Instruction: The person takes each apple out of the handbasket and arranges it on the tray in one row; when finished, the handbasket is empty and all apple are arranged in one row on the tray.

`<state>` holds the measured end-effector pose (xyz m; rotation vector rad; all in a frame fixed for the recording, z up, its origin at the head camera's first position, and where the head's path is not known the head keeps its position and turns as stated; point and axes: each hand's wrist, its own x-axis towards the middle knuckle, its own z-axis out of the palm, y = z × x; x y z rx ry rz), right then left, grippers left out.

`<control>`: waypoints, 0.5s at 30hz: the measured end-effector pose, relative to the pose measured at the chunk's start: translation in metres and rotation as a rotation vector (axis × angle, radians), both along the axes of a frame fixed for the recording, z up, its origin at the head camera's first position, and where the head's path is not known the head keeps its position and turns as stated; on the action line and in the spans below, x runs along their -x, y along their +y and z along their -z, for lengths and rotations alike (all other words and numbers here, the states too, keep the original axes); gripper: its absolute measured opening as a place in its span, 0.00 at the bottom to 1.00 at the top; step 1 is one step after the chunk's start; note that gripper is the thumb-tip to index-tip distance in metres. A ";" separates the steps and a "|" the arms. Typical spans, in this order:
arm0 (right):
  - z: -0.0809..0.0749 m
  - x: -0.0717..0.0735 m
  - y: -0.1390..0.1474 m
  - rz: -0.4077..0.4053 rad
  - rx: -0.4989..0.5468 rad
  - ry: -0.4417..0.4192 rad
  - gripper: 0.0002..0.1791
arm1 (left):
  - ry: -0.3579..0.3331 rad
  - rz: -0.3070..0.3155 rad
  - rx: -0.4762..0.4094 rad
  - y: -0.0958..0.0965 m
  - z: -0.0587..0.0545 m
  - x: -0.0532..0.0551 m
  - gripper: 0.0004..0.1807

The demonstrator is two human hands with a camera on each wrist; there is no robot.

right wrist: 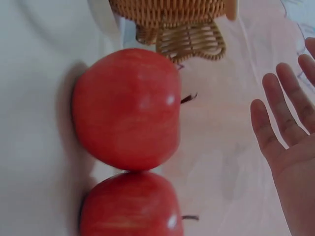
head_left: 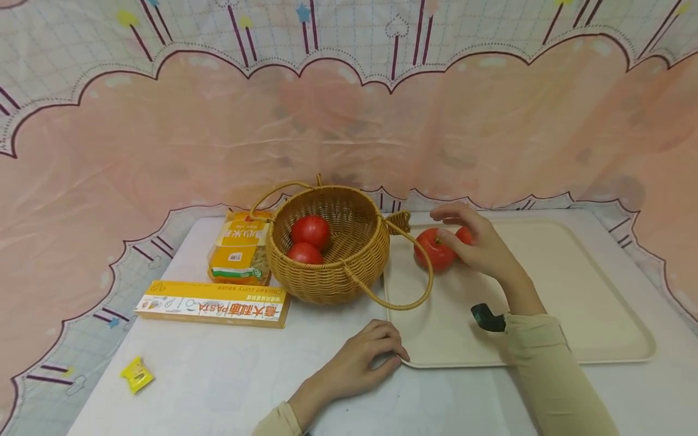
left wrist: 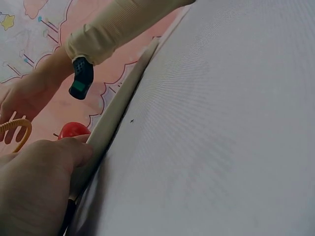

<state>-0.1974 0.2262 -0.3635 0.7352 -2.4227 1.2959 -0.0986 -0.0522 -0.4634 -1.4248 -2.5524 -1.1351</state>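
Two red apples stand on the cream tray (head_left: 572,297): one apple (head_left: 433,249) near its left side, and a second apple (head_left: 465,235) partly hidden by my right hand (head_left: 482,248). In the right wrist view the first apple (right wrist: 125,108) and second apple (right wrist: 133,206) touch, stems showing. That right hand (right wrist: 298,147) is beside them with fingers spread and holds nothing. At the tray's near left corner my left hand (head_left: 368,360) grips the rim; in the left wrist view its fingers lie over the tray edge (left wrist: 118,103).
Left of the tray stands a wicker basket (head_left: 327,281) holding two red fruits (head_left: 311,232), its looped handle overhanging the tray. Farther left are a yellow food packet (head_left: 240,248), a pasta box (head_left: 212,306) and a small yellow wrapped item (head_left: 137,375). A patterned cloth (head_left: 349,133) hangs behind.
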 end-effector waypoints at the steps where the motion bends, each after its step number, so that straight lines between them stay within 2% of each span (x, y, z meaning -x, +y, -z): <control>1: -0.002 0.000 -0.001 -0.011 -0.014 0.006 0.23 | -0.011 0.000 0.002 0.000 0.000 0.000 0.07; 7: -0.015 0.003 -0.008 -0.089 -0.097 0.031 0.23 | -0.014 0.000 0.008 0.001 -0.001 0.000 0.06; 15: -0.040 0.012 -0.030 -0.264 -0.176 0.079 0.19 | -0.007 -0.005 0.001 0.000 -0.001 -0.001 0.06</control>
